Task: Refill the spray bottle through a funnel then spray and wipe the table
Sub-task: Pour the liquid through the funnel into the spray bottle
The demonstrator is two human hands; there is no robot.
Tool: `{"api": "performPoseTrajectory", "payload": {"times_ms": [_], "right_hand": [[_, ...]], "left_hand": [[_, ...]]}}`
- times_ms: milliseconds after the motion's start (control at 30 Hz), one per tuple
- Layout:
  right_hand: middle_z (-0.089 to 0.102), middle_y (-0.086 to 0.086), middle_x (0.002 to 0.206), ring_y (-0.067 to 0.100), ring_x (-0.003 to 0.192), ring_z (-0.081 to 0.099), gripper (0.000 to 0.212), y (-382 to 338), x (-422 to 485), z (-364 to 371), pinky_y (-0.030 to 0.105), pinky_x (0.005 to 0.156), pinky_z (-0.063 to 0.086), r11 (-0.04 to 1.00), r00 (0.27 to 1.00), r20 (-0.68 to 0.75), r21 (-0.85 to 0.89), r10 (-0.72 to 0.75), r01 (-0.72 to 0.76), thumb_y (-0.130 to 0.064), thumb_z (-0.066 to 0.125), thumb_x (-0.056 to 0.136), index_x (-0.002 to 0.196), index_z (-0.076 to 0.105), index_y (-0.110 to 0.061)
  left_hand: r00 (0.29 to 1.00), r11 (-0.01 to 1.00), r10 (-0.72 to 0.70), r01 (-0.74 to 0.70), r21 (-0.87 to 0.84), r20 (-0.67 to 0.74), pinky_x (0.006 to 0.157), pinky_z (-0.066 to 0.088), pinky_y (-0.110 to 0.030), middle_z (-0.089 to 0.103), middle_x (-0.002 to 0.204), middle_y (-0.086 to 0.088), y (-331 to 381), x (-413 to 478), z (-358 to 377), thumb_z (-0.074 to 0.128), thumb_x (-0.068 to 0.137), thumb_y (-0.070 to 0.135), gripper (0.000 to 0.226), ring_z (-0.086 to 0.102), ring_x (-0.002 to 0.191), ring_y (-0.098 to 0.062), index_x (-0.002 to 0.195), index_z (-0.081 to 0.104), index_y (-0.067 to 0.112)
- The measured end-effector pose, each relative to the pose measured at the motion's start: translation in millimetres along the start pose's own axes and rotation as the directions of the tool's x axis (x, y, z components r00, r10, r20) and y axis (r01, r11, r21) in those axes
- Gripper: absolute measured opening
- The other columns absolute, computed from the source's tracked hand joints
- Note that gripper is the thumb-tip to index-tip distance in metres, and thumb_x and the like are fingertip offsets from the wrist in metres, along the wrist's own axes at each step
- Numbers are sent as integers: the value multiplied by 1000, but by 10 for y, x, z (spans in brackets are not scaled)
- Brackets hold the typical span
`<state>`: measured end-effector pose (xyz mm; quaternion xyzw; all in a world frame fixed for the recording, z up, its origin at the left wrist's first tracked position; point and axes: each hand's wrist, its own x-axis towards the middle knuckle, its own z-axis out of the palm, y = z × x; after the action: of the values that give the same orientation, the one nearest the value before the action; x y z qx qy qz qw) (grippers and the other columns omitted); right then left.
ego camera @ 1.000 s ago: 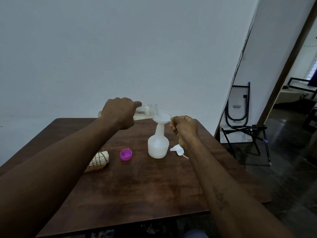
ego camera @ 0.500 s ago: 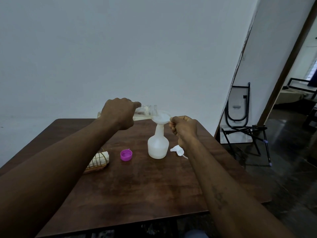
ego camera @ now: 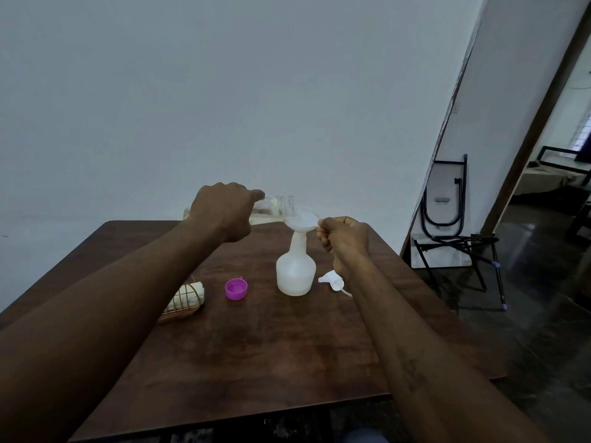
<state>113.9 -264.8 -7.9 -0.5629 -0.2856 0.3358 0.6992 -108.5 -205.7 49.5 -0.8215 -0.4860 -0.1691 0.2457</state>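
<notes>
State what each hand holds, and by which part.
The left hand grips the clear bottle round its body, its mouth tipped over the funnel. The right hand pinches the funnel at the edge of its rim.

A plain white wall (ego camera: 224, 91) stands behind; a folded black-framed table (ego camera: 444, 183) leans beside a brown door frame (ego camera: 540, 113) on glossy dark floor (ego camera: 527, 346).

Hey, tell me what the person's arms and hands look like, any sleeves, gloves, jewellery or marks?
Both arms are bare to the frame's edge, no sleeves in view. The left hand and right hand wear no gloves, and no watch, band or ring shows. The right forearm bears a faint dark mark, perhaps a tattoo.
</notes>
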Motion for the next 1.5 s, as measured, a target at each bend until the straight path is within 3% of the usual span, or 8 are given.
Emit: {"api": "performPoseTrajectory", "payload": {"times_ms": [1500], "right_hand": [[69, 6, 62, 15, 54, 58, 9, -6, 40, -18, 28, 57, 50, 1000, 1000, 0, -7, 0, 0, -5, 74, 88, 83, 67, -8]], "left_hand": [[1000, 1000, 9, -9, 25, 10, 64, 38, -33, 70, 111, 2, 46, 43, -32, 67, 81, 24, 67, 68, 93, -27, 144, 50, 41]]}}
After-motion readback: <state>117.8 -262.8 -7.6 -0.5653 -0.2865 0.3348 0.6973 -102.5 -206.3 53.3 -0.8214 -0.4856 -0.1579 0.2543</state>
